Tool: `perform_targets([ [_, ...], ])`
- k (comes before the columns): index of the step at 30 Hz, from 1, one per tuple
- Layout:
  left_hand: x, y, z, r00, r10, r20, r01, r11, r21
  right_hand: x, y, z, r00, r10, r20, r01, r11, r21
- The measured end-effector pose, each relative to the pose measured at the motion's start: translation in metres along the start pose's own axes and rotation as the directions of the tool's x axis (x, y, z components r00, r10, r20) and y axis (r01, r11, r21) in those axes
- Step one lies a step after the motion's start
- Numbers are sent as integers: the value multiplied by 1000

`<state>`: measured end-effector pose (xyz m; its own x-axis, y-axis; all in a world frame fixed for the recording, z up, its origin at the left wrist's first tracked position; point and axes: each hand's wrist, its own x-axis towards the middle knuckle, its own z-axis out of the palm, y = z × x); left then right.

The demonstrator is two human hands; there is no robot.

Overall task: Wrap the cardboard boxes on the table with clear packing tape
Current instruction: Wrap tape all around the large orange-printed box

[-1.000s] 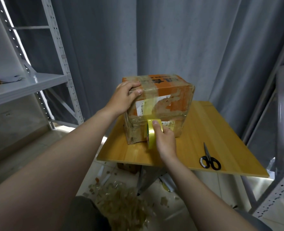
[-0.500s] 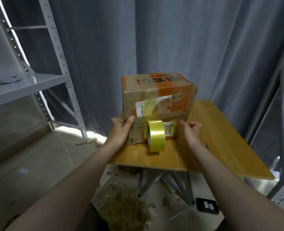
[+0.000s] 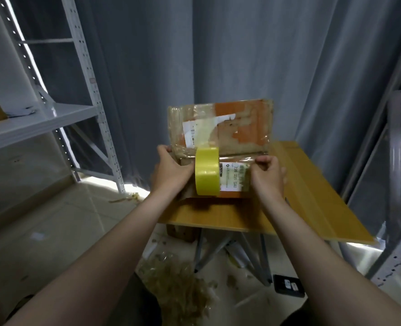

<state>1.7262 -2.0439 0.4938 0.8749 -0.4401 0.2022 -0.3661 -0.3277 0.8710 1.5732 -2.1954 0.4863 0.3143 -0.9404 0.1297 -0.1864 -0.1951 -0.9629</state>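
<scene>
A worn orange-and-brown cardboard box (image 3: 241,128) with white labels stands tipped on the wooden table (image 3: 312,196), its near bottom edge lifted toward me. A yellowish roll of packing tape (image 3: 207,171) hangs against its front from a strip stuck to the box. My left hand (image 3: 171,170) grips the box's lower left edge, just left of the roll. At the lower right edge my right hand (image 3: 267,175) holds on with curled fingers. Neither hand touches the roll.
A white metal shelf rack (image 3: 42,118) stands at the left and another rack (image 3: 394,161) at the right. Grey curtains hang behind the table. Crumpled tape scraps (image 3: 176,278) and a black device (image 3: 289,284) lie on the floor under the table.
My right hand let go of the tape roll, which now hangs from its strip. Both hands dropped to the box's lower corners and tipped the box, raising its near edge.
</scene>
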Motion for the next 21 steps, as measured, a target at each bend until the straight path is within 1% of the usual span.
perform_targets([
  [3,-5,13,-8,1000,19,14,-20,998,57,-3,-15,-12,997,-69,-22,70,998,4],
  [7,-2,26,-13,999,-12,33,15,995,-97,0,-34,-20,988,-146,-45,145,989,-13],
  [8,0,28,-13,999,-20,42,25,993,-119,2,-35,-21,990,-141,-29,140,989,-37],
  [10,2,28,-12,997,-29,73,37,993,-109,5,-30,-18,991,-134,29,137,982,-130],
  [13,2,27,-11,989,-57,137,64,997,-52,9,-19,-10,977,-174,126,197,959,-205],
  [15,-2,28,-10,975,-46,219,34,998,56,8,-19,-1,961,-184,207,238,932,-275],
  [17,-6,28,-6,966,-46,256,-10,977,214,6,-25,10,934,-239,266,332,858,-393],
  [18,-8,27,-5,967,-60,248,-5,967,253,3,-31,17,915,-283,287,387,817,-428],
  [19,-9,26,-6,966,-70,251,2,966,259,3,-37,24,896,-321,307,430,802,-414],
  [20,-10,26,-7,964,-70,258,2,967,255,2,-45,31,882,-328,338,440,829,-345],
  [21,-12,26,-10,958,-68,278,-5,967,253,4,-50,40,886,-288,364,383,896,-224],
])
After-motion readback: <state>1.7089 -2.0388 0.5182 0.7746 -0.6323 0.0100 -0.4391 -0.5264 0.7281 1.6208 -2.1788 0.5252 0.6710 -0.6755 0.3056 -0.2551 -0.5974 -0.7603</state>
